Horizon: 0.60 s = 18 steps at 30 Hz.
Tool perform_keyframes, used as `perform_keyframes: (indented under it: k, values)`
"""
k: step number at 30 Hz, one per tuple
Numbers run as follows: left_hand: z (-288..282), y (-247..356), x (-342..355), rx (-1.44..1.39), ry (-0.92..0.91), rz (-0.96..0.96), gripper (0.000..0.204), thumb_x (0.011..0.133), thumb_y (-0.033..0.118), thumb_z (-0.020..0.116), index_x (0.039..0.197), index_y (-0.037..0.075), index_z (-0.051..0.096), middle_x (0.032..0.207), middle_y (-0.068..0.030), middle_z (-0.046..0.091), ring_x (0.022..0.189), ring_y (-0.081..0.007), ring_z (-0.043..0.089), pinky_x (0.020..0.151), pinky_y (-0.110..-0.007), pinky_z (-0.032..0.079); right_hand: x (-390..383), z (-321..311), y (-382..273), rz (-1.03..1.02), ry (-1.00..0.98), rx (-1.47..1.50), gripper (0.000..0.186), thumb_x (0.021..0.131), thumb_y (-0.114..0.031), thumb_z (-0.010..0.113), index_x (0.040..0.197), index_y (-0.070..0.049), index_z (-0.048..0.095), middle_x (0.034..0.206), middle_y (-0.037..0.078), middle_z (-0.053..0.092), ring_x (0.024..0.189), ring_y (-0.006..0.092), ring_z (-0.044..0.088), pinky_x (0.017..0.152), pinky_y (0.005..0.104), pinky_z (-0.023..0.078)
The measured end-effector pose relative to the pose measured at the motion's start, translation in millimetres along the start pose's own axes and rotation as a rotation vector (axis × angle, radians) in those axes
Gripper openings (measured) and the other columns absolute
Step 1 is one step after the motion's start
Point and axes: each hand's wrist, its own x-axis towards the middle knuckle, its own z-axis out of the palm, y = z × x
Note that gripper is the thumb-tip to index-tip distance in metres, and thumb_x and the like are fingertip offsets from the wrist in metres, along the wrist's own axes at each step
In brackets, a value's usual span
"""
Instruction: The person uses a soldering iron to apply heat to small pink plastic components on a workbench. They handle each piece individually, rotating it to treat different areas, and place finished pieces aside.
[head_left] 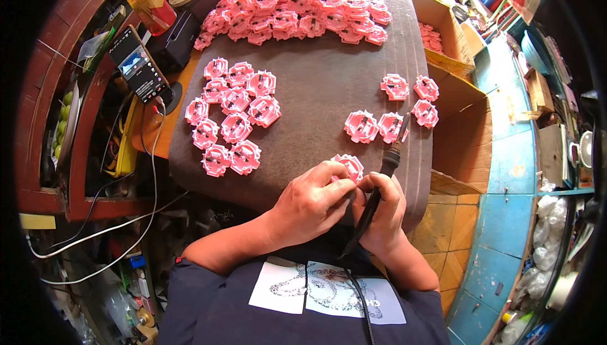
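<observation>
My left hand (313, 201) is closed, its thumb and fingers pinching a pink plastic part (349, 167) above the near edge of the dark board. The fingertips of my right hand (381, 209) meet the left ones at this part. Tucked in my right hand is a black corded soldering iron (391, 160), its tip pointing away from me and its cord running down over my lap. Beyond the hands, a few similar pink parts (361, 126) lie at the right of the board. A larger group (236, 127) is spread out at the left.
A big heap of pink parts (297, 4) covers the far end of the dark board (316, 79). Cardboard boxes (465, 130) stand along its right side. At the left are a phone (138, 64) on a stand, a bottle (150, 5) and loose white cables (107, 234).
</observation>
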Motion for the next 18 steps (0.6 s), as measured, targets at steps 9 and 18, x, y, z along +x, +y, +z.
perform_keyframes:
  k: [9,18]
  values:
    - [1.8,-7.4,2.6,-0.018,0.055,-0.011,0.033,0.081,-0.009,0.078,0.111,0.002,0.073,0.113,-0.0155,0.064,0.091,-0.0303,0.069,0.078,-0.039,0.058,-1.8,4.6,2.6,0.1,-0.022,0.164,0.06,0.09,0.015,0.067,0.143,0.0,0.042,0.099,0.014,0.066,0.083,0.0186,0.069,0.074,0.0306,0.057]
    - [5.8,-11.6,2.5,-0.016,0.072,-0.026,0.027,0.081,-0.006,0.079,0.107,0.003,0.074,0.104,-0.0135,0.067,0.091,-0.032,0.07,0.079,-0.041,0.058,-1.3,-4.0,2.1,-0.13,0.066,0.027,0.059,0.086,0.011,0.071,0.137,-0.004,0.045,0.106,0.02,0.07,0.09,0.0333,0.069,0.08,0.0443,0.056]
